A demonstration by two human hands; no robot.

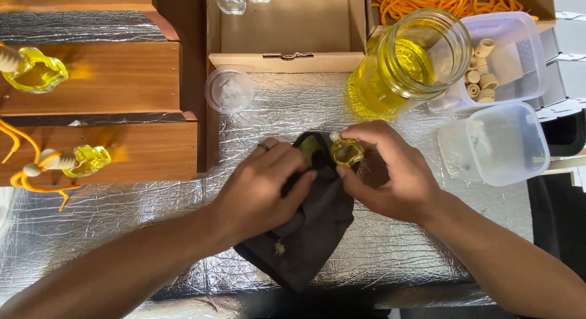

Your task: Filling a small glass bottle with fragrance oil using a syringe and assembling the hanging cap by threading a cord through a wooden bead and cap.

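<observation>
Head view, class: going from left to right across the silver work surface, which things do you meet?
Small filled bottle on the wooden step → round clear lid → left hand on the dark cloth → small bottle in the right hand → empty clear tub.

The left hand covers part of the dark brown cloth; the tangled orange cords are cut by the top edge.

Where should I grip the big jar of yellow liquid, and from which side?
Grip the large glass jar around its wide body, below the open mouth, coming from its near left side over the foil. Plastic tubs crowd its right, and a cardboard box stands behind.
</observation>
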